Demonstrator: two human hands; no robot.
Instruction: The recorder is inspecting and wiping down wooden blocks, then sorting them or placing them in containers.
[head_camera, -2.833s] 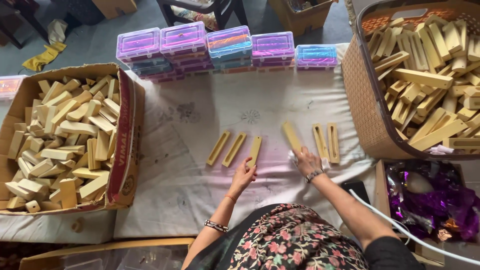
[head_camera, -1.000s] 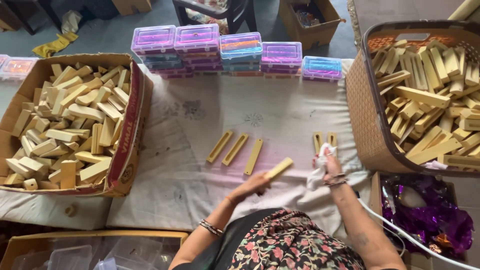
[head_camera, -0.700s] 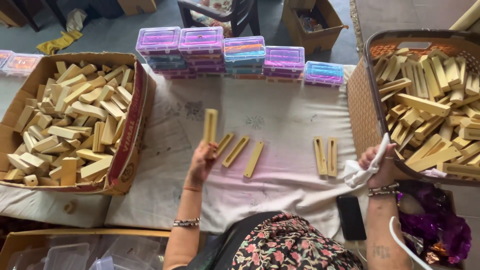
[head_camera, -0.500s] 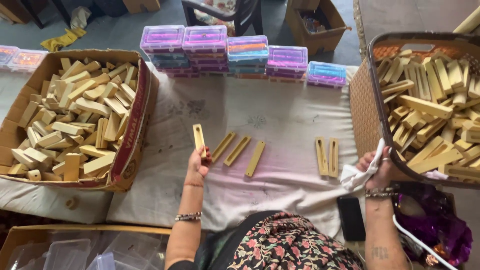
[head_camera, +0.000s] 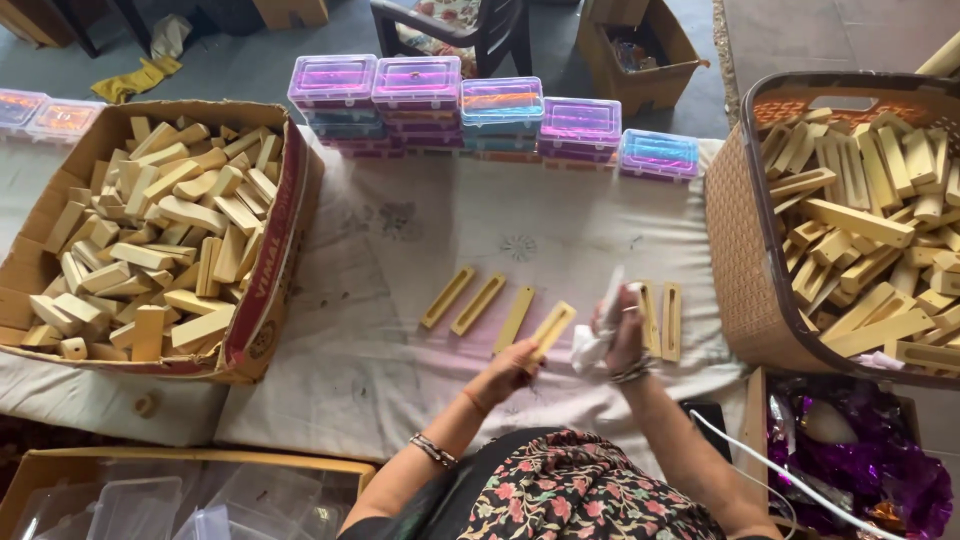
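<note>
Big cardboard box (head_camera: 268, 300) and basket (head_camera: 735, 260) full of pale wooden blocks flank the cloth-covered bench (head_camera: 400, 330). Left hand (head_camera: 510, 370) has its grip clenched on a flat yellowish wooden strip (head_camera: 551, 329), tilted just above the bench middle. Right hand (head_camera: 622, 330) grips a crumpled white cloth (head_camera: 592, 345) beside it.

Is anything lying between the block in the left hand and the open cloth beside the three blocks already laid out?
Nothing visible. The left hand holds the yellow block just right of the row of three blocks; only bare white cloth lies around it. The right hand grips a white rag alongside.
</note>
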